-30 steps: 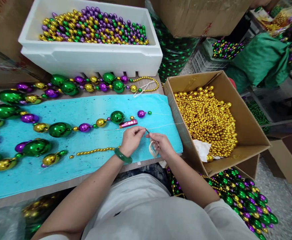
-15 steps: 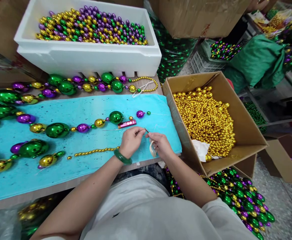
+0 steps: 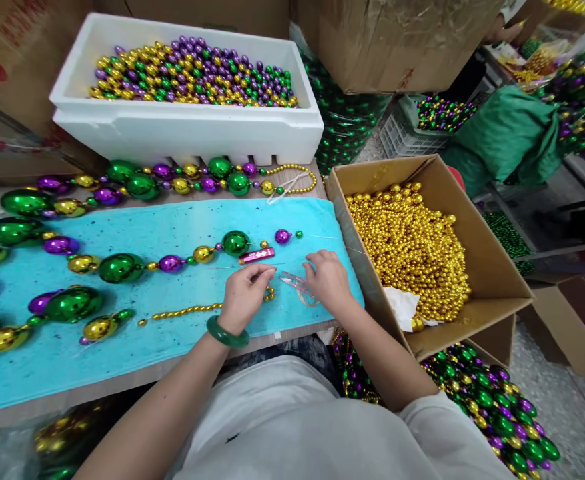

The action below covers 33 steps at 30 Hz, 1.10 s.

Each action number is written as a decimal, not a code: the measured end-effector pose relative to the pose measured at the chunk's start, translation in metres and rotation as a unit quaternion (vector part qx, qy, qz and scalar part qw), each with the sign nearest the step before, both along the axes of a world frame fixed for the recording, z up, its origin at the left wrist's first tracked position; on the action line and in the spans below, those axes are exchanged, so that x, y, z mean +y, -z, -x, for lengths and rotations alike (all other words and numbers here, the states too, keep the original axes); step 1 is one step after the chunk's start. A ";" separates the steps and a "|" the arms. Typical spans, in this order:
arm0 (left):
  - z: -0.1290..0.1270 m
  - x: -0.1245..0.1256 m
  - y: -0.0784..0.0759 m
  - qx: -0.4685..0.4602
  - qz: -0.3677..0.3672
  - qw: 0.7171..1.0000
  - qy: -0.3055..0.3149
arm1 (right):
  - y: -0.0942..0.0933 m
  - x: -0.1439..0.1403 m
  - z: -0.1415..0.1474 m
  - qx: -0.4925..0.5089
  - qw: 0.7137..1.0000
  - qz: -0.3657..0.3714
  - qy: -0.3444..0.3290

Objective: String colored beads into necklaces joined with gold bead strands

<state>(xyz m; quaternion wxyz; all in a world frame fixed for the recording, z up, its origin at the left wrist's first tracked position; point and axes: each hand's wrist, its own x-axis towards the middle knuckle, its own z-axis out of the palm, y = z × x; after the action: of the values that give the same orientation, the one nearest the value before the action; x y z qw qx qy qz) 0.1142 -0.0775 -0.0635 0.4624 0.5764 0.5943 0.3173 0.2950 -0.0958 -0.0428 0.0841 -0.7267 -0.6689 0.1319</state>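
Thread, thin and hard to see, is pinched in the left hand; the right hand lies loosely open on the scissors over the towel.

Hands split apart: right hand dropped flat onto the turquoise cloth, clear scissors now lying under it. Left hand shifted lower-left, pinching thread, small gold bead strand drawn up against it.
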 end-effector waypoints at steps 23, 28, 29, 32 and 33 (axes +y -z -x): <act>-0.003 0.032 -0.032 0.013 -0.225 0.969 0.100 | -0.106 0.103 0.004 0.125 0.978 -0.048 -0.160; -0.003 0.039 -0.029 0.062 -0.265 0.962 0.037 | -0.147 0.106 0.017 0.350 0.909 -0.088 -0.210; -0.001 0.039 -0.029 0.070 -0.266 0.961 0.029 | -0.150 0.106 0.020 0.409 0.884 -0.067 -0.215; 0.004 0.038 -0.030 0.098 -0.259 0.961 0.021 | -0.153 0.107 0.033 0.530 0.820 -0.002 -0.214; 0.005 0.037 -0.031 0.111 -0.252 0.961 0.018 | -0.153 0.107 0.038 0.550 0.808 0.005 -0.212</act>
<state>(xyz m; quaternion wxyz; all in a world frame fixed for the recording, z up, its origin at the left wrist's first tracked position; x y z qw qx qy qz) 0.1089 -0.0406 -0.0324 0.2393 0.7162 0.5325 0.3823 0.2572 0.0116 0.1104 0.4040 -0.3727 -0.6475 0.5278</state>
